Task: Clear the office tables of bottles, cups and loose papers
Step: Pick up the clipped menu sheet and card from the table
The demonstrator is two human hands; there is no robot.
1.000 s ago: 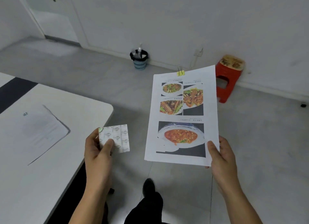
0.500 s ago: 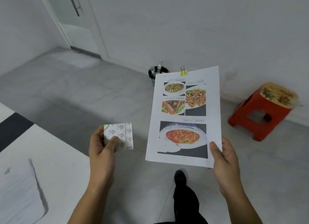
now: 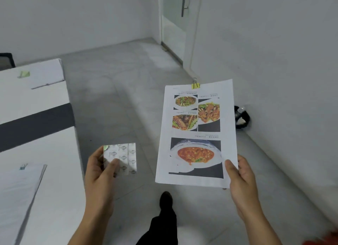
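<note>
My right hand (image 3: 241, 179) grips the lower right corner of a clipped sheaf of printed pages (image 3: 226, 91) showing food photos, fastened at the top by a yellow binder clip (image 3: 195, 84). My left hand (image 3: 99, 168) pinches a small square patterned packet (image 3: 126, 153) at its left edge. Both are held out over the grey floor. To the left stands a white table (image 3: 54, 180) with a stack of paper (image 3: 16, 190) on its near part. A second white table (image 3: 36, 94) behind it carries another sheet and a small green scrap (image 3: 23, 74).
A black wastebasket (image 3: 242, 117) holding bottles sits on the floor by the right wall, partly behind the pages. A glass door (image 3: 173, 21) is at the far corner. A red stool's edge (image 3: 321, 241) shows bottom right. My leg and shoe (image 3: 165, 208) are below.
The view has swung left: the door and wastebasket shifted right, the red stool slid to the bottom right corner, and more of the tables came into view. Both hands keep their grips.
</note>
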